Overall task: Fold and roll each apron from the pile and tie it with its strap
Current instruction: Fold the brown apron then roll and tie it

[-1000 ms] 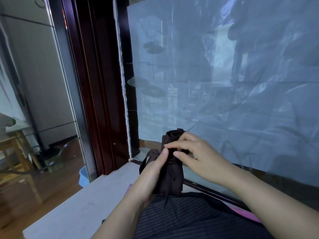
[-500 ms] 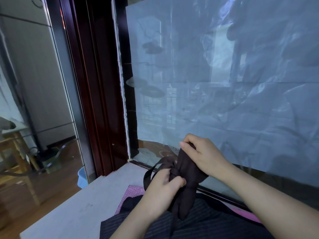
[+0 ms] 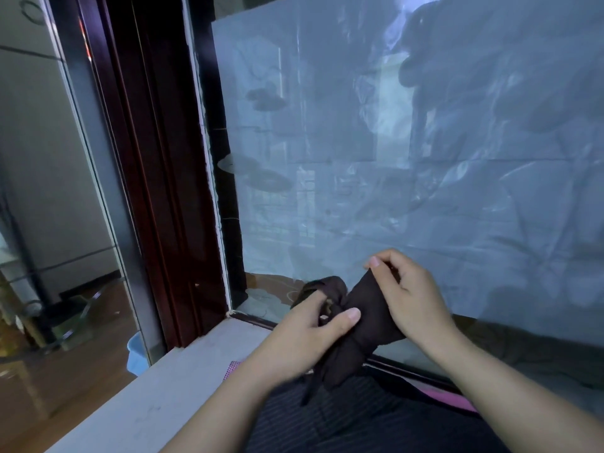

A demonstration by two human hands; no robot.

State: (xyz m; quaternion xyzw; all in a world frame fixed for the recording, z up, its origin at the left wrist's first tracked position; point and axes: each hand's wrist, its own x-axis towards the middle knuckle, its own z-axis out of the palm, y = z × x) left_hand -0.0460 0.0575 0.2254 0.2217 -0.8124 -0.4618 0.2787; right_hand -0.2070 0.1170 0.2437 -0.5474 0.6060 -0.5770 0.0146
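We count one rolled dark-brown fabric apron (image 3: 369, 322), one black pinstriped cloth (image 3: 359, 426), and two hands: left hand (image 3: 304, 341), right hand (image 3: 415, 305).

Setting: a home, a room at a large window.
Window pane (image 3: 392, 142): covered with wrinkled blue-grey film.
Frame (image 3: 157, 174): dark red wood.
Surface (image 3: 147, 397): pale sill under the window.
Glass panel (image 3: 49, 142): left, upright.
Floor (image 3: 98, 325): brown wood boards.
Bucket (image 3: 134, 353): light blue, on the floor near the frame.
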